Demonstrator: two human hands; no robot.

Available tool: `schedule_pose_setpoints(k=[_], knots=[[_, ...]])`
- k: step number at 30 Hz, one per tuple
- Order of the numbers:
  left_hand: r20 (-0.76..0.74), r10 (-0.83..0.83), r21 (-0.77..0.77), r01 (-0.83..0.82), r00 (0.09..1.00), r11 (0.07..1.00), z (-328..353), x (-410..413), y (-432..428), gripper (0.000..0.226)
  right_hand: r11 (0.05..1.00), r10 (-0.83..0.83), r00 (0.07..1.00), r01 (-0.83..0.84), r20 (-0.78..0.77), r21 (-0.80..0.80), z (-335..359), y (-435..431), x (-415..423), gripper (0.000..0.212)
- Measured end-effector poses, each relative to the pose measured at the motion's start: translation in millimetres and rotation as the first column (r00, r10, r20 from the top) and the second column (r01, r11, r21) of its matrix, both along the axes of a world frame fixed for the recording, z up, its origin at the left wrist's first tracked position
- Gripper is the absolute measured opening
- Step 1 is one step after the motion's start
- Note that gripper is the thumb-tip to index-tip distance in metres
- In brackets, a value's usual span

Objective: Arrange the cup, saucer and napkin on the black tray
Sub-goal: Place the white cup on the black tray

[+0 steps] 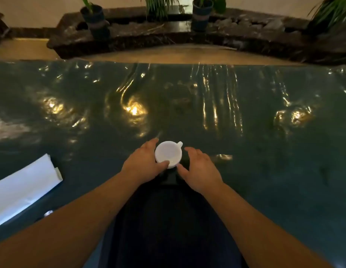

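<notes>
A small white cup (168, 154) stands upright on the dark table, its handle pointing to the far right. My left hand (144, 161) wraps the cup's left side, with the thumb on its near rim. My right hand (199, 169) hovers just right of the cup with fingers spread and does not hold it. A black tray (168, 219) lies between my forearms, close to me; its far end reaches up to the cup. A folded white napkin (25, 186) lies on the table at the left. I see no saucer.
The glossy dark green table (265, 122) reflects several lamps. Beyond its far edge runs a dark stone ledge (129, 37) with potted plants (94, 18). A small shiny object (48, 213) lies by the napkin's near corner.
</notes>
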State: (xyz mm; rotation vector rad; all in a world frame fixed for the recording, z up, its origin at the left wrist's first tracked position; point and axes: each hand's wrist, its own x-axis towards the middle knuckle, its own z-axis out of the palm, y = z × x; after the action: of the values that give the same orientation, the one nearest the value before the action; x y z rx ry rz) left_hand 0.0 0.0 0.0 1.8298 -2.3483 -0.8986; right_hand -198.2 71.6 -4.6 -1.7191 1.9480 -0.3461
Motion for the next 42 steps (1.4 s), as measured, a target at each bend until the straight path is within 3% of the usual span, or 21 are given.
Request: schedule_pose_setpoints(k=[4, 7, 9, 11, 19, 25, 38, 42], knots=[[-0.129, 0.177, 0.206, -0.148, 0.976, 0.967, -12, -12, -6, 0.084, 0.963, -0.248, 0.878, 0.177, 0.410, 0.204, -5, -11, 17, 0.058], [-0.286, 0.372, 0.363, -0.259, 0.883, 0.895, -16, -18, -7, 0.059, 0.877, -0.468, 0.636, 0.246, 0.613, 0.413, -10, -18, 25, 0.052], [-0.350, 0.480, 0.460, -0.298, 0.805, 0.836, -15, -19, -5, 0.047, 0.816, -0.573, 0.452, 0.234, 0.683, 0.529, -7, -20, 27, 0.044], [-0.355, 0.520, 0.496, -0.315, 0.777, 0.809, -11, -20, 0, 0.045, 0.809, -0.585, 0.411, 0.234, 0.699, 0.539, -4, -18, 27, 0.041], [-0.346, 0.446, 0.505, -0.237, 0.825, 0.830, 10, -35, 59, 0.031, 0.873, -0.485, 0.594, 0.378, 0.642, 0.309, 12, 56, 1, 0.049], [-0.349, 0.287, 0.520, -0.070, 0.892, 0.851, 1, -59, 118, 0.045, 0.846, -0.530, 0.684, 0.468, 0.501, 0.257, 15, 127, -22, 0.038], [-0.312, 0.270, 0.542, -0.062, 0.911, 0.838, -23, -97, 162, 0.043, 0.888, -0.460, 0.830, 0.419, 0.317, 0.191, -5, 179, -53, 0.063], [-0.347, 0.319, 0.561, -0.078, 0.882, 0.824, -24, -107, 166, 0.051, 0.922, -0.387, 0.889, 0.375, 0.246, 0.095, -3, 186, -60, 0.075]])
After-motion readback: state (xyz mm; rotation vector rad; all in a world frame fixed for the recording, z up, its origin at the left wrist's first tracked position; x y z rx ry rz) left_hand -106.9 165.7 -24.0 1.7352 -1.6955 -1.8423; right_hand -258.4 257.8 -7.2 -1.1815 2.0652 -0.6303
